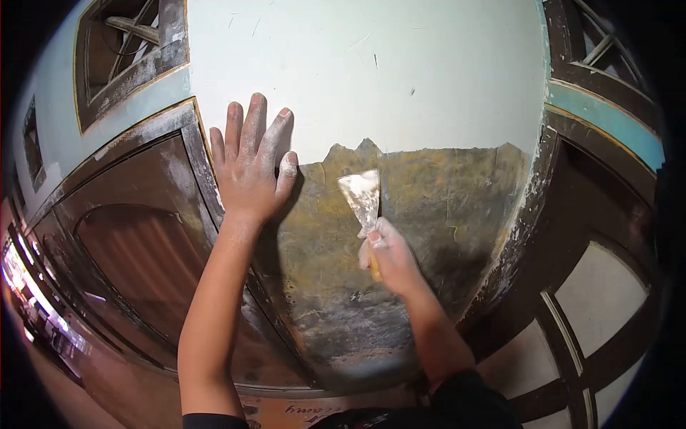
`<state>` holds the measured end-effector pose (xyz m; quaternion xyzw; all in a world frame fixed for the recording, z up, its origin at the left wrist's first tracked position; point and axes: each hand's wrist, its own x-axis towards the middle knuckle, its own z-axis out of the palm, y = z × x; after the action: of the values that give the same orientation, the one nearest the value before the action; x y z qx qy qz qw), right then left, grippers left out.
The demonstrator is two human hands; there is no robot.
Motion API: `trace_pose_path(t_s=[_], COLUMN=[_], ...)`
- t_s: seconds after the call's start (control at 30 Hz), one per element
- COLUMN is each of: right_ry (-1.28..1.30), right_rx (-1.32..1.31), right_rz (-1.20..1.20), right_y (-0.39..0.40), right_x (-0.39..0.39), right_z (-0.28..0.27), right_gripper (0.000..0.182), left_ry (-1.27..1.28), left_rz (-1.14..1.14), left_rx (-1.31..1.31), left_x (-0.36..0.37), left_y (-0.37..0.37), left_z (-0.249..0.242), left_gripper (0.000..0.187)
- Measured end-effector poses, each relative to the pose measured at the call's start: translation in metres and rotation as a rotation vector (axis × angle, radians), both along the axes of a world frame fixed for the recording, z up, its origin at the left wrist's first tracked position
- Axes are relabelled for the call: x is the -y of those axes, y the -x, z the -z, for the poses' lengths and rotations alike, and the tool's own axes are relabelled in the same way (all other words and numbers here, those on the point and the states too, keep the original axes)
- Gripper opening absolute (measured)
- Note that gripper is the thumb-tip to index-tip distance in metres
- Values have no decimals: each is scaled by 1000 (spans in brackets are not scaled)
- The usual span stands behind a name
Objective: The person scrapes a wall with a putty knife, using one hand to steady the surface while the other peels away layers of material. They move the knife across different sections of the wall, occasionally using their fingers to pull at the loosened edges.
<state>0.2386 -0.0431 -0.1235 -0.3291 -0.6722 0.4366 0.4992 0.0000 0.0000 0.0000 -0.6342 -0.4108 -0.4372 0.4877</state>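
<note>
Far left of the frame: dark wooden door [136,264] with a raised panel, lower edge lost in blur and shadow.

Left of centre: left hand [250,161] flat against the wall, fingers spread and pointing up, dusted white, palm across the seam between door frame and wall [400,71]. Holding nothing.

Centre: putty knife [362,200], blade caked with white filler, long axis running nearly upright with a slight lean to the upper left, blade tip just under the ragged border where white coating above meets bare patch [429,229] below. Blade set against, or just off, the surface; contact hard to judge.

Just below and right of the blade: right hand [389,261] closed round the handle, fingers wrapped, handle almost wholly hidden apart from a yellowish sliver. Right hand the nearer one to the border, directly beneath it; left hand level with it, off to the side.

Right of the frame: dark wooden lattice [593,300] with pale panes, bent by the lens. Upper corners cut off; lower centre blocked by dark sleeves.
</note>
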Motion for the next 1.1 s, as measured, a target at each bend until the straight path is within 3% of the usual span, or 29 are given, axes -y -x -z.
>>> trace_pose_path(t_s=[0.07, 0.23, 0.3, 0.57, 1.1], right_ry=[-140, -44, -43, -52, -79], right_rx=[-77, -147, -321, -483, -468], right_rz=[32, -110, -215, -138, -159], right_y=[15, 44, 55, 84, 87], right_x=[3, 16, 14, 17, 11], right_z=[7, -1, -4, -31, -31], right_gripper=[25, 24, 24, 25, 25], left_ry=[-9, 7, 4, -13, -13], left_rz=[-5, -9, -24, 0, 2], left_rx=[12, -14, -13, -6, 13], left_x=[3, 3, 2, 1, -1], left_y=[0, 1, 0, -1, -1], left_z=[0, -2, -2, -1, 0], left_gripper=[52, 52, 52, 53, 57])
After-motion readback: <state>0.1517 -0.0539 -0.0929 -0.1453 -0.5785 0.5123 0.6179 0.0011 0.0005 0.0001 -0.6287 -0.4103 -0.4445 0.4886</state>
